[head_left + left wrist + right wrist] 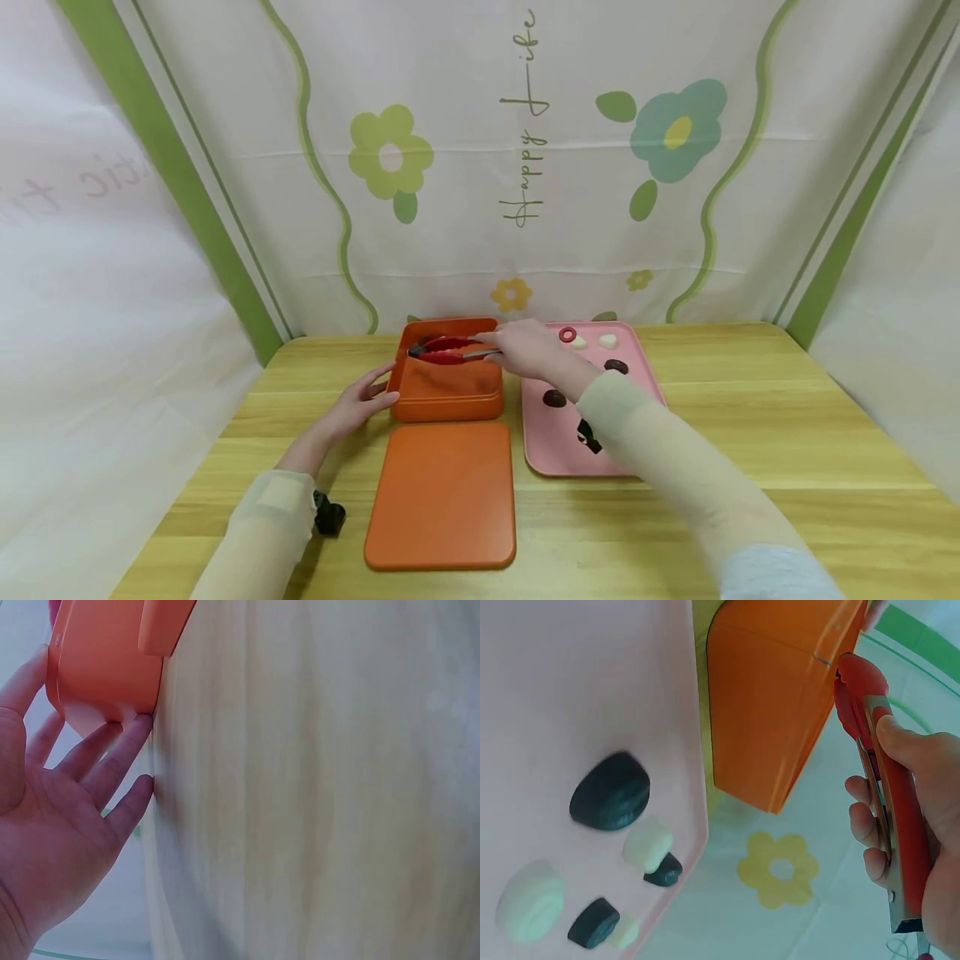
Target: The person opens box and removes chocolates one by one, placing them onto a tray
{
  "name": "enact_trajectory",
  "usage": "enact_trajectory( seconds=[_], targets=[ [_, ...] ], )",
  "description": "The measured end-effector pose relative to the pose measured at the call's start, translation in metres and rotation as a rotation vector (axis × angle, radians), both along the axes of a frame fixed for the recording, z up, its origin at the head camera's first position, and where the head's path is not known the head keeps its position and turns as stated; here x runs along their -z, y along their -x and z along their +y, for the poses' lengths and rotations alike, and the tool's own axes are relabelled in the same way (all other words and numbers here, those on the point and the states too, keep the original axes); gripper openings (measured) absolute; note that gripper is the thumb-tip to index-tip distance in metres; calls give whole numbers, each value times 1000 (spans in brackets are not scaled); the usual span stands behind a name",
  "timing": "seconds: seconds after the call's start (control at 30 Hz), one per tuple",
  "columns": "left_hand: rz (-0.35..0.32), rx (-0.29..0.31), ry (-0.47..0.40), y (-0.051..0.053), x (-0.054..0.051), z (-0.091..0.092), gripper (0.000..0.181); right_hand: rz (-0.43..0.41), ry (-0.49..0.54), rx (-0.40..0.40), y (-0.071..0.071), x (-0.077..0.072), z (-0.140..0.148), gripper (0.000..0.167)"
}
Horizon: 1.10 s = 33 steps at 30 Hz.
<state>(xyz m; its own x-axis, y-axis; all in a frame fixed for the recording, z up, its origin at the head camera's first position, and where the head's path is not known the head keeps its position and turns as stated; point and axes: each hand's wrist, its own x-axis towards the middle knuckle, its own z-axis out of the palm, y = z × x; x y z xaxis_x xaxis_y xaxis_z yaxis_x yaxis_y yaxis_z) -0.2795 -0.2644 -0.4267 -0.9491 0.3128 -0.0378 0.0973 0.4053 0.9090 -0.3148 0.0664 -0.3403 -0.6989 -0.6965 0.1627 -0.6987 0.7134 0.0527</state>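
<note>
Centrally in the head view, the right hand grips red tongs over the orange box; the left hand, fingers spread, grasping nothing (only the left wrist view bares its palm), touches the box's side.

Had a wood-grain table, walled on three sides by white sheets printed with flowers, green bands and lettering.
</note>
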Motion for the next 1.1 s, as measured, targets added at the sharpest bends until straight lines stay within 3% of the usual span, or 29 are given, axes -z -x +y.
enact_trajectory(
  seconds=[0.4,0.6,0.77,1.1],
  targets=[
    [7,5,17,0,-3,-2,68,25,117,-48,-22,-13,43,42],
    [9,0,21,-2,-4,-1,67,152,185,-76,-36,-17,70,43],
    [9,8,15,-2,-4,-2,67,224,225,-66,-47,-18,93,49],
    [-4,17,21,-1,-2,-1,68,224,231,-8,-65,-14,138,50]
  ],
)
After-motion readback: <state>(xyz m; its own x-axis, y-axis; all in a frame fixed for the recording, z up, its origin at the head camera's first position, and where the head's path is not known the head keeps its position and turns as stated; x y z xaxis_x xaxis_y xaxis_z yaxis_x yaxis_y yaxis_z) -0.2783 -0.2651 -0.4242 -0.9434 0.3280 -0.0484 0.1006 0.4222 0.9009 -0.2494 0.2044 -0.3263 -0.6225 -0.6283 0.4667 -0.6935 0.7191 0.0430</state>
